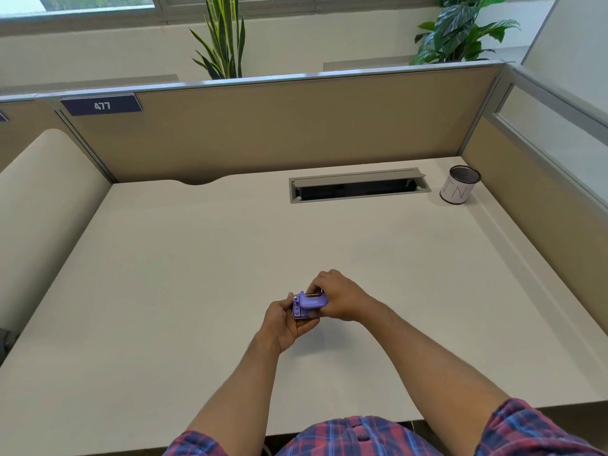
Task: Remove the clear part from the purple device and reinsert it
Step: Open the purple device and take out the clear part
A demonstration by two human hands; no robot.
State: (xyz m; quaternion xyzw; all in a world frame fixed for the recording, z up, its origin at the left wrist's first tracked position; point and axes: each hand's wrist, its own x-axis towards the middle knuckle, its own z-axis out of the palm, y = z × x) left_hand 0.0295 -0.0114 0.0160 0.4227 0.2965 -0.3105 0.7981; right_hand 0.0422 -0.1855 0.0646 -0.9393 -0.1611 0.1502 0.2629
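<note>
A small purple device [307, 306] is held just above the desk, near its middle front. My left hand [285, 324] cups it from below and the left, fingers wrapped under its body. My right hand [340, 299] closes over its right end, with the fingertips pinching at the top edge, where a thin clear or metallic strip [314, 295] shows. Most of that clear part is hidden by my right fingers, so I cannot tell whether it sits inside the device or is partly out.
The cream desk [197, 274] has a grey cable tray opening [358, 187] at the back and a white mesh-topped cup [460, 189] at the back right. Tan partition walls [279, 130] enclose the back and right. A rounded divider [42, 199] borders the left.
</note>
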